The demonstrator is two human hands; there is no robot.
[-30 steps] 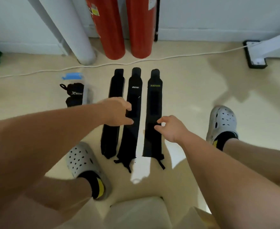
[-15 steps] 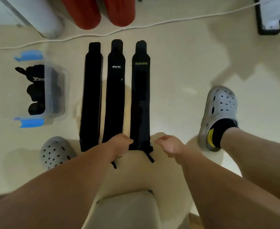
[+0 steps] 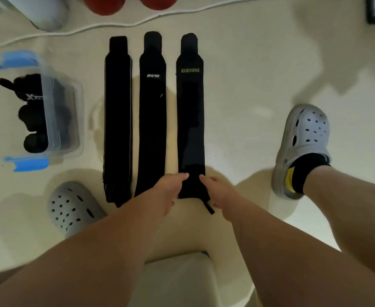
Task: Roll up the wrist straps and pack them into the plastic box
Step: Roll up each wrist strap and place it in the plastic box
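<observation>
Now both hands, left (image 3: 168, 191) and right (image 3: 218, 192), pinch the strap's (image 3: 190, 120) near end; an uneven start between them would likely make the roll skew toward one edge.

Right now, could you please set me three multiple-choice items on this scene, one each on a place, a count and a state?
1. Where does the plastic box stand relative to the flat straps?
A. to their left
B. to their right
C. on top of them

2. How many wrist straps lie flat on the floor?
A. two
B. three
C. five

3. What is the state of the XUEYING strap?
A. fully rolled
B. packed in the box
C. flat, with both hands at its near end

Answers:
1 A, the box sits left of the leftmost strap.
2 B, the MCYO strap lies between the other two.
3 C, the left hand and right hand flank its near end.
</observation>
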